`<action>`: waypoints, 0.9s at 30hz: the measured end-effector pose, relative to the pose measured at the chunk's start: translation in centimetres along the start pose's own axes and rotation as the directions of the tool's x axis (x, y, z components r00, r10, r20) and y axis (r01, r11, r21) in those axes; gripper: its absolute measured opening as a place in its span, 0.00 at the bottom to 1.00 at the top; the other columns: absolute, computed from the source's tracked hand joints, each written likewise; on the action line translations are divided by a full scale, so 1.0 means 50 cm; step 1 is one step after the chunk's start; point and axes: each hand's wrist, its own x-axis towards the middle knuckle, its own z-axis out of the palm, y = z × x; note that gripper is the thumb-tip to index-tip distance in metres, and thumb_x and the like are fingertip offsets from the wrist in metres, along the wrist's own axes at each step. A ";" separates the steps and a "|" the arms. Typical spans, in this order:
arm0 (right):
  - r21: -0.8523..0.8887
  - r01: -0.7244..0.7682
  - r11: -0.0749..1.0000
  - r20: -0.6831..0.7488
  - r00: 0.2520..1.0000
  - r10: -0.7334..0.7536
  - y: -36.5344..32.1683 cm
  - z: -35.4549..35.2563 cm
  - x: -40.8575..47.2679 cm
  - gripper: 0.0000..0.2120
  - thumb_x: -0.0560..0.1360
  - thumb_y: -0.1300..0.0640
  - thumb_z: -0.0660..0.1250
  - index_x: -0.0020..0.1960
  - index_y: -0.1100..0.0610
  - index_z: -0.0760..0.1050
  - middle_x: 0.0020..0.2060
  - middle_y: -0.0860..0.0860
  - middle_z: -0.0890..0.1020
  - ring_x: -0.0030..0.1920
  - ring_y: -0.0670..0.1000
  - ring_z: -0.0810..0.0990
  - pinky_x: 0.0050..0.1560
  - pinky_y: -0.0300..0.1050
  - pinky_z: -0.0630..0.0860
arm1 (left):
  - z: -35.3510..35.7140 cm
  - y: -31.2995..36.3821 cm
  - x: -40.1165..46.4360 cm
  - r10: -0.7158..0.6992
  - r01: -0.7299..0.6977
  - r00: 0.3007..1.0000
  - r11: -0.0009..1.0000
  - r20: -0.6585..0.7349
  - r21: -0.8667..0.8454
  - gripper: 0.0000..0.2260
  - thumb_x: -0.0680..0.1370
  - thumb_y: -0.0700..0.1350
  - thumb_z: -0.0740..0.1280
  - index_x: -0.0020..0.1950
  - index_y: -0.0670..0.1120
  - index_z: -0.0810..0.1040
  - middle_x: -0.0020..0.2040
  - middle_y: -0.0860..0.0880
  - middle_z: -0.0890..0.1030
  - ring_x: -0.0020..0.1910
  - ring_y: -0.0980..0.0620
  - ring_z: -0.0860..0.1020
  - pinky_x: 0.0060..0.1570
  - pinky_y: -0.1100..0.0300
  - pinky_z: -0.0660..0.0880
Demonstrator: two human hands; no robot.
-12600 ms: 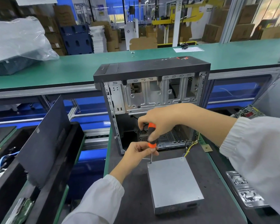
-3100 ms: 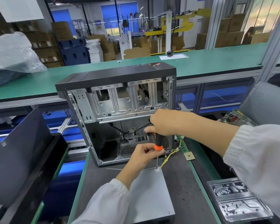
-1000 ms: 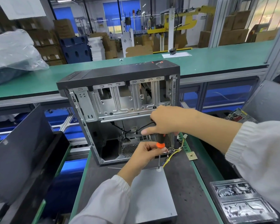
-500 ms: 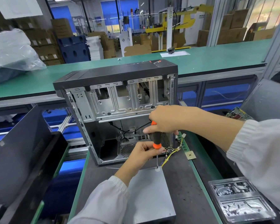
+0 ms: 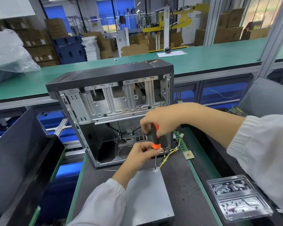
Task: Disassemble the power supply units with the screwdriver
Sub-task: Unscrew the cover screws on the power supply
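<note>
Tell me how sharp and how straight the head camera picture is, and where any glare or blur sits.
Head view: wide-angle bend, the green bench edge bows. Centre sharp: the screwdriver, right hand, left hand and computer case read clearly. Soft glare on the grey power supply top and the plastic tray. The dark panel at the left edge is smeared; background boxes are soft.

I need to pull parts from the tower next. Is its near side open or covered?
Open. The tower has no panel on its near side: the bare metal frame, loose cables and the hollow bottom bay show straight through.
</note>
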 end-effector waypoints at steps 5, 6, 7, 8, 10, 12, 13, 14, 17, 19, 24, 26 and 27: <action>0.001 -0.136 0.991 -0.087 0.987 0.135 0.006 0.000 -0.007 0.31 0.70 0.31 0.64 0.62 0.53 0.70 0.49 0.51 0.76 0.44 0.53 0.82 0.46 0.49 0.79 | 0.001 0.003 -0.002 0.011 -0.011 1.000 1.000 -0.017 0.019 0.18 0.74 0.45 0.73 0.48 0.28 0.77 0.31 0.43 0.58 0.28 0.55 0.60 0.29 0.68 0.59; 0.023 -0.203 0.979 -0.089 0.975 0.204 0.003 0.005 -0.006 0.33 0.70 0.29 0.61 0.57 0.57 0.72 0.44 0.53 0.80 0.37 0.53 0.84 0.40 0.47 0.81 | 0.001 0.004 -0.002 0.007 -0.007 1.000 1.000 -0.014 0.023 0.18 0.75 0.44 0.73 0.48 0.28 0.77 0.31 0.42 0.58 0.28 0.55 0.60 0.29 0.68 0.59; 0.046 -0.241 0.969 -0.086 0.966 0.244 0.000 0.012 -0.003 0.33 0.71 0.29 0.59 0.53 0.60 0.72 0.37 0.55 0.82 0.30 0.53 0.84 0.35 0.44 0.81 | 0.001 0.004 -0.002 0.002 -0.002 1.000 1.000 -0.011 0.024 0.17 0.75 0.44 0.72 0.48 0.29 0.77 0.32 0.41 0.58 0.28 0.54 0.60 0.29 0.67 0.59; 0.063 -0.251 0.966 -0.073 0.964 0.255 -0.001 0.016 0.001 0.32 0.74 0.31 0.58 0.50 0.62 0.72 0.31 0.56 0.82 0.26 0.52 0.82 0.32 0.43 0.80 | 0.001 0.004 -0.002 -0.001 0.001 1.000 1.000 -0.008 0.022 0.16 0.75 0.44 0.72 0.48 0.29 0.77 0.32 0.41 0.58 0.28 0.54 0.59 0.29 0.67 0.59; 0.095 -0.196 0.976 -0.022 0.980 0.199 0.002 0.012 0.003 0.21 0.78 0.42 0.60 0.54 0.61 0.72 0.30 0.54 0.82 0.25 0.50 0.81 0.31 0.42 0.79 | 0.003 0.005 -0.003 -0.004 0.004 1.000 1.000 -0.007 0.017 0.16 0.75 0.44 0.73 0.47 0.29 0.77 0.31 0.42 0.58 0.28 0.54 0.59 0.29 0.66 0.58; 0.165 -0.089 0.982 0.065 0.995 0.079 0.006 -0.005 -0.007 0.12 0.78 0.54 0.66 0.60 0.55 0.71 0.38 0.48 0.77 0.30 0.45 0.78 0.32 0.41 0.77 | 0.004 0.005 -0.004 0.002 -0.002 1.000 1.000 -0.010 0.011 0.16 0.75 0.44 0.73 0.47 0.29 0.77 0.32 0.40 0.58 0.28 0.54 0.59 0.29 0.66 0.58; 0.207 -0.052 0.977 0.095 0.995 0.033 0.008 -0.012 -0.011 0.16 0.76 0.56 0.68 0.62 0.51 0.69 0.41 0.46 0.73 0.33 0.44 0.76 0.33 0.41 0.77 | 0.005 0.005 -0.004 0.003 -0.003 1.000 1.000 -0.011 0.008 0.16 0.75 0.44 0.73 0.47 0.30 0.77 0.32 0.39 0.59 0.28 0.55 0.59 0.29 0.66 0.59; 0.228 -0.042 0.973 0.101 0.995 0.019 0.009 -0.016 -0.014 0.19 0.75 0.53 0.70 0.63 0.48 0.68 0.43 0.47 0.72 0.35 0.44 0.76 0.34 0.41 0.77 | 0.005 0.004 -0.003 0.002 -0.002 1.000 1.000 -0.012 0.002 0.15 0.75 0.44 0.73 0.47 0.30 0.78 0.31 0.40 0.60 0.28 0.55 0.59 0.29 0.67 0.59; 0.184 -0.163 0.969 0.034 0.987 0.160 -0.005 -0.012 -0.015 0.27 0.72 0.37 0.67 0.63 0.51 0.67 0.39 0.50 0.75 0.32 0.50 0.83 0.36 0.44 0.82 | 0.005 0.002 -0.001 -0.006 0.006 1.000 1.000 -0.008 -0.011 0.11 0.75 0.43 0.73 0.45 0.33 0.80 0.27 0.50 0.60 0.27 0.55 0.59 0.29 0.67 0.59; 0.108 -0.233 0.966 -0.033 0.971 0.238 -0.012 0.001 -0.008 0.27 0.73 0.35 0.63 0.52 0.60 0.69 0.32 0.54 0.78 0.28 0.54 0.83 0.32 0.44 0.81 | 0.006 0.004 -0.002 -0.012 0.012 1.000 1.000 0.000 -0.010 0.08 0.75 0.42 0.73 0.44 0.37 0.81 0.27 0.52 0.60 0.27 0.55 0.59 0.29 0.66 0.58; 0.060 -0.119 0.991 0.029 0.993 0.117 -0.001 0.003 -0.004 0.09 0.76 0.55 0.67 0.55 0.55 0.72 0.41 0.49 0.74 0.39 0.53 0.81 0.35 0.45 0.77 | 0.007 0.008 -0.006 0.013 -0.013 1.000 1.000 -0.015 -0.013 0.06 0.75 0.42 0.73 0.41 0.42 0.80 0.30 0.46 0.57 0.31 0.48 0.56 0.31 0.62 0.56; 0.140 -0.058 0.988 0.059 0.997 0.051 0.008 -0.004 -0.007 0.20 0.73 0.51 0.72 0.62 0.49 0.69 0.44 0.47 0.71 0.41 0.50 0.78 0.36 0.42 0.75 | 0.006 0.009 -0.008 0.018 -0.018 1.000 1.000 -0.019 -0.003 0.08 0.75 0.42 0.73 0.38 0.42 0.78 0.30 0.45 0.57 0.31 0.49 0.56 0.31 0.61 0.56; 0.161 -0.075 0.984 0.040 0.997 0.070 0.009 -0.004 -0.008 0.23 0.72 0.45 0.72 0.61 0.49 0.68 0.42 0.46 0.72 0.40 0.50 0.79 0.36 0.42 0.77 | 0.006 0.008 -0.008 0.014 -0.014 1.000 1.000 -0.019 0.001 0.10 0.75 0.42 0.72 0.36 0.41 0.76 0.30 0.45 0.57 0.30 0.50 0.57 0.31 0.60 0.56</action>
